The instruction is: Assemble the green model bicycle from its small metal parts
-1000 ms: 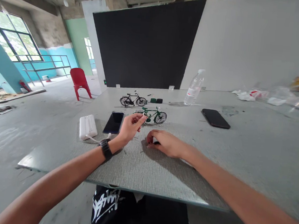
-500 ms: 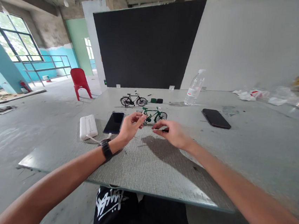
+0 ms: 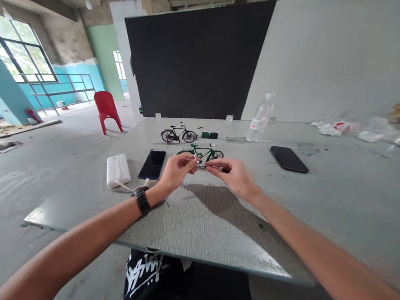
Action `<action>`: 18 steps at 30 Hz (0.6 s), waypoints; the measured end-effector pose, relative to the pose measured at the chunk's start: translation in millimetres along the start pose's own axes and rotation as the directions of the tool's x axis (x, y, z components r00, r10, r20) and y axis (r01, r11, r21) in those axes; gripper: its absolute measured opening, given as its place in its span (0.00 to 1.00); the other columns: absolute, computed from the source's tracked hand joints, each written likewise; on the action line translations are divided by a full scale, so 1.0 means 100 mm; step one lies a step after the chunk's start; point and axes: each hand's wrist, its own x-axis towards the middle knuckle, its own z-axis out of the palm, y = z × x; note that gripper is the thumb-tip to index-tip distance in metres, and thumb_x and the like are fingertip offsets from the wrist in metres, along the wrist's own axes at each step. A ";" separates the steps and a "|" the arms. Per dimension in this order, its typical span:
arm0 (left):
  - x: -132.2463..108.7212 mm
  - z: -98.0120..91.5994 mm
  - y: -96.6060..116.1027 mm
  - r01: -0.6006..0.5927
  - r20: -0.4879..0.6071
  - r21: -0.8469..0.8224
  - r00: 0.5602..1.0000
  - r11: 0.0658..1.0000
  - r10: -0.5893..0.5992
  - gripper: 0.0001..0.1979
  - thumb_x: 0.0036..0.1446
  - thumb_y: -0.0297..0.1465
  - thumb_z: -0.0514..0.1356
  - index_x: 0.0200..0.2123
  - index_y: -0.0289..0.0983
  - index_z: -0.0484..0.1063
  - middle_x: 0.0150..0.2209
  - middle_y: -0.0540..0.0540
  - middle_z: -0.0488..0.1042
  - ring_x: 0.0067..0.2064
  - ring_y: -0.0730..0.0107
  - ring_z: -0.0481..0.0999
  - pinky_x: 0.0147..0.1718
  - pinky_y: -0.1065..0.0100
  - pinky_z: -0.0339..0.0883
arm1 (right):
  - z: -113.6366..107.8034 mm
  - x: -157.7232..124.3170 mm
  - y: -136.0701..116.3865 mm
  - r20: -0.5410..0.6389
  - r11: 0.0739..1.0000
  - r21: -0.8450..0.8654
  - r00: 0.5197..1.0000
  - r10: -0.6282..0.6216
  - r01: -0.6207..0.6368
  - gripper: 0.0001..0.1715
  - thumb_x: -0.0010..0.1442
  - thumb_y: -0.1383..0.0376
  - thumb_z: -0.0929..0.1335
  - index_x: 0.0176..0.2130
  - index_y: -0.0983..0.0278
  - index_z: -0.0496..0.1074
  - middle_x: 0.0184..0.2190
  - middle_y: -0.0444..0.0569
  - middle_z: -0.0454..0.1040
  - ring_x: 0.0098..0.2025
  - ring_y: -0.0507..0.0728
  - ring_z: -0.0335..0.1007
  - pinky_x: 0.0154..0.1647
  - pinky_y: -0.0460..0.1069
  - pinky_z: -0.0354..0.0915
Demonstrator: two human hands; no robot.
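Note:
Close together, over the near side of a small green model bicycle (image 3: 211, 153), my two hands are at work. My left hand (image 3: 177, 169) is closed in a pinch on a tiny whitish part at its fingertips, too small to name. Fingers pinched, my right hand (image 3: 235, 174) holds a thin tool (image 3: 201, 166), mostly hidden, whose slim silvery tip points at the left fingertips. The green bicycle stands upright just behind the fingers, which cover its lower middle. Behind it stands a black model bicycle (image 3: 179, 134).
Left of my hands lie a phone (image 3: 152, 164) and a white power bank (image 3: 118, 170) with a cable. Small green and black pieces (image 3: 209, 135) sit farther back. A water bottle (image 3: 260, 118) and a dark phone (image 3: 288, 159) are to the right. Crumpled plastic (image 3: 371, 131) lies at far right.
My right hand has moved slightly left and up, bringing the thin tool's tip to my left fingertips. My left hand has shifted slightly right and down. The bicycles stay put.

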 end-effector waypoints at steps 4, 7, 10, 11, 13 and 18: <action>0.00 0.00 -0.02 -0.003 0.005 -0.024 1.000 1.000 0.003 0.18 0.54 0.44 0.68 0.36 0.34 0.77 0.33 0.44 0.80 0.30 0.70 0.78 0.33 0.65 0.76 | 0.00 -0.01 -0.03 0.008 1.000 -0.027 1.000 0.012 -0.012 0.19 0.56 0.49 0.74 0.39 0.60 0.83 0.38 0.52 0.83 0.40 0.62 0.79 0.43 0.57 0.70; 0.00 0.01 -0.01 -0.005 0.013 -0.048 1.000 0.999 0.006 0.18 0.53 0.44 0.69 0.35 0.34 0.77 0.36 0.42 0.80 0.30 0.70 0.78 0.35 0.65 0.76 | 0.00 0.00 0.00 0.016 1.000 -0.009 1.000 0.019 -0.019 0.20 0.54 0.49 0.75 0.38 0.61 0.82 0.37 0.52 0.82 0.39 0.62 0.78 0.42 0.57 0.70; -0.01 0.00 0.01 0.017 0.038 -0.082 0.999 0.997 -0.014 0.19 0.52 0.44 0.70 0.35 0.33 0.77 0.38 0.41 0.80 0.31 0.70 0.78 0.36 0.64 0.76 | -0.01 0.01 0.04 0.043 0.998 0.050 0.999 0.030 -0.032 0.20 0.52 0.50 0.76 0.37 0.61 0.81 0.36 0.51 0.81 0.39 0.60 0.77 0.41 0.56 0.69; -0.01 0.00 0.03 0.022 0.050 -0.084 0.999 0.996 -0.017 0.18 0.52 0.44 0.70 0.34 0.33 0.77 0.38 0.42 0.80 0.31 0.70 0.78 0.35 0.65 0.75 | -0.02 0.01 0.05 0.051 0.997 0.069 0.998 0.038 -0.042 0.19 0.51 0.51 0.77 0.37 0.61 0.81 0.36 0.50 0.81 0.38 0.59 0.76 0.41 0.55 0.69; -0.02 -0.01 0.05 0.014 0.077 -0.079 0.997 0.997 -0.008 0.17 0.53 0.43 0.70 0.34 0.33 0.78 0.36 0.43 0.80 0.30 0.72 0.75 0.33 0.67 0.72 | -0.03 0.01 0.03 0.086 0.989 0.122 0.994 0.073 -0.083 0.19 0.51 0.53 0.77 0.38 0.61 0.80 0.38 0.50 0.81 0.36 0.56 0.74 0.37 0.52 0.68; -0.02 -0.03 0.07 -0.020 0.166 -0.109 0.985 0.994 0.038 0.16 0.55 0.43 0.69 0.32 0.35 0.78 0.33 0.45 0.78 0.30 0.74 0.71 0.32 0.69 0.66 | -0.04 -0.04 -0.03 0.315 0.907 0.331 0.936 0.155 -0.262 0.23 0.53 0.55 0.77 0.47 0.58 0.74 0.46 0.49 0.79 0.23 0.46 0.59 0.18 0.44 0.48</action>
